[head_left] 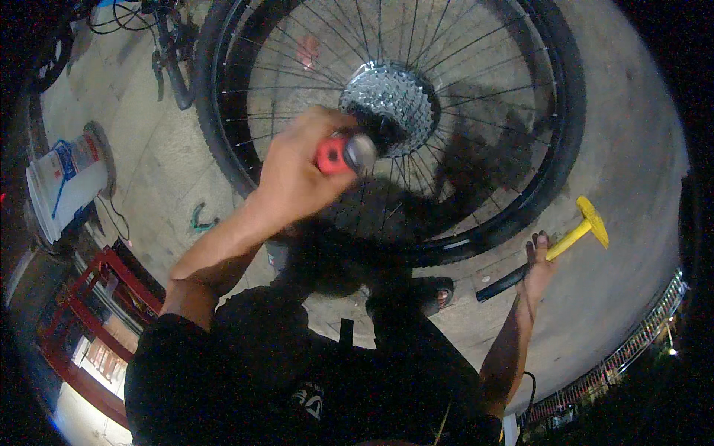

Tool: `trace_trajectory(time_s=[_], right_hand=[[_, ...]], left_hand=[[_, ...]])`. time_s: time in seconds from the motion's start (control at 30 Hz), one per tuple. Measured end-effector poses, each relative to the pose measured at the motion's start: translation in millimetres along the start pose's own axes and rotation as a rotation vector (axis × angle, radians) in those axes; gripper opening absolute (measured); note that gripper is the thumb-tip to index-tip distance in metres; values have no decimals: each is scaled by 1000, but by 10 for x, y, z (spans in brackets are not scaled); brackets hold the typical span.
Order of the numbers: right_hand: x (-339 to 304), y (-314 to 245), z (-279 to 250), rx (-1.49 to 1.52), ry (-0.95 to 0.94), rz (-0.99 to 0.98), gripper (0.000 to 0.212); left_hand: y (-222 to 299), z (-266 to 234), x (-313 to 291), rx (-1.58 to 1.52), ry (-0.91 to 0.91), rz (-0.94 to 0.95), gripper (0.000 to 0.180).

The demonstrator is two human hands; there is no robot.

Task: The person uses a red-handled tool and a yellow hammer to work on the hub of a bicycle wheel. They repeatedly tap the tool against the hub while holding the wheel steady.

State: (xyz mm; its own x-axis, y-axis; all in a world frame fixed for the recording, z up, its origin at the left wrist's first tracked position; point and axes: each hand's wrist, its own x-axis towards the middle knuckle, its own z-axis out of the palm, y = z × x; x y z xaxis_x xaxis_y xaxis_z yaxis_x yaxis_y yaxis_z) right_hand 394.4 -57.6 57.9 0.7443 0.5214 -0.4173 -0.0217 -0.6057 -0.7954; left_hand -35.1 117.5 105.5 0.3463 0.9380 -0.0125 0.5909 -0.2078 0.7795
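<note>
A bicycle wheel [571,111] lies flat on the ground in front of me, with a silver cassette [405,93] at its hub. My left hand [301,167] is closed around a red-handled tool [332,155] with a round, shiny end facing up. It is held over the near left side of the cassette; blur and the hand hide the tool's lower end. Off to the right, beyond the tyre, my right hand [539,271] grips a hammer [576,236] with a yellow head and neck and a black handle. The hammer is apart from the wheel.
A white bucket [78,178] stands at the left, and a red metal frame [78,316] is at the lower left. Bicycle parts [175,63] lie at the upper left. A small green item [201,218] rests on the floor near my left forearm. My sandalled foot [440,295] is below the tyre.
</note>
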Motion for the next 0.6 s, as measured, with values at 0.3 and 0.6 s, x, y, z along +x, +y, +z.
trace_trajectory(time_s=[0.3,0.6], right_hand=[[-91,-571,415,195,-18,-78,19],[-181,-536,385,206,-94,-177,17]], left_hand=[[-340,477,-366,-7,-48,-130,70],[-273,457,-286,-128,-115,-305,79]])
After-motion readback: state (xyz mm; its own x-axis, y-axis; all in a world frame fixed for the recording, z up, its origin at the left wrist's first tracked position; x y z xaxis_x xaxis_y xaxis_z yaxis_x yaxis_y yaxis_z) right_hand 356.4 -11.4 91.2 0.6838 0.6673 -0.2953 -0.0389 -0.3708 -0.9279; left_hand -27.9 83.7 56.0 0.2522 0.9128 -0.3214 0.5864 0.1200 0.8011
